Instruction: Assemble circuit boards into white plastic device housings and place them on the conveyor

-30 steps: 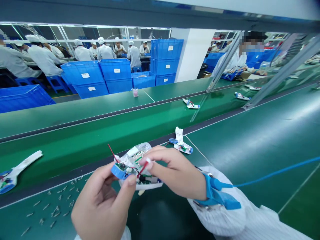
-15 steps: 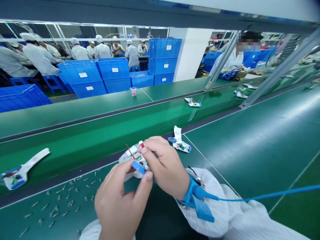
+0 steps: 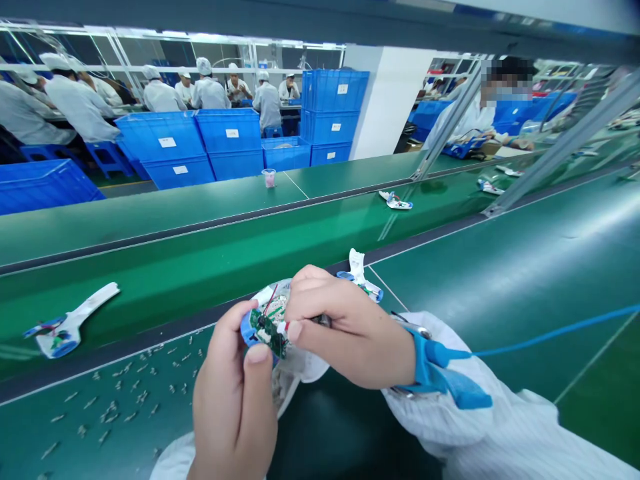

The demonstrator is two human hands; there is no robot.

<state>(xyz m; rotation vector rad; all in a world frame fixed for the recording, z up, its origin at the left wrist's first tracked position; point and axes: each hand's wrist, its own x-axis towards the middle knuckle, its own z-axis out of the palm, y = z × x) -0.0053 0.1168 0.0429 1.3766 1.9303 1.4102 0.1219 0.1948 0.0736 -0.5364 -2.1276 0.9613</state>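
My left hand (image 3: pixel 235 393) grips a small green circuit board (image 3: pixel 265 331) in a blue casing between thumb and fingers. At the board's right edge, my right hand (image 3: pixel 350 327) pinches a small white connector (image 3: pixel 282 327) with a bit of red beside it. A thin red wire (image 3: pixel 271 298) sticks up behind the board. Below and behind both hands lies a pale, see-through bag or bowl (image 3: pixel 313 367) with small parts in it, partly hidden. Just beyond my right hand rests a white handheld-device shell (image 3: pixel 357 265) with a blue part, half covered by the hand.
Many small metal pieces (image 3: pixel 110 410) lie scattered at left. The green conveyor belt (image 3: pixel 200 260) carries white half-shells (image 3: pixel 90 310) with wiring. A blue wrist strap cord (image 3: pixel 550 333) runs off right. Metal posts (image 3: pixel 560 140), a plastic cup (image 3: pixel 269 178), blue crates (image 3: pixel 230 133) and co-workers are beyond.
The blue-cased part has been turned so its green board side faces me. My right hand has shifted lower and right, against the board's edge. Shells on the belt have moved right.
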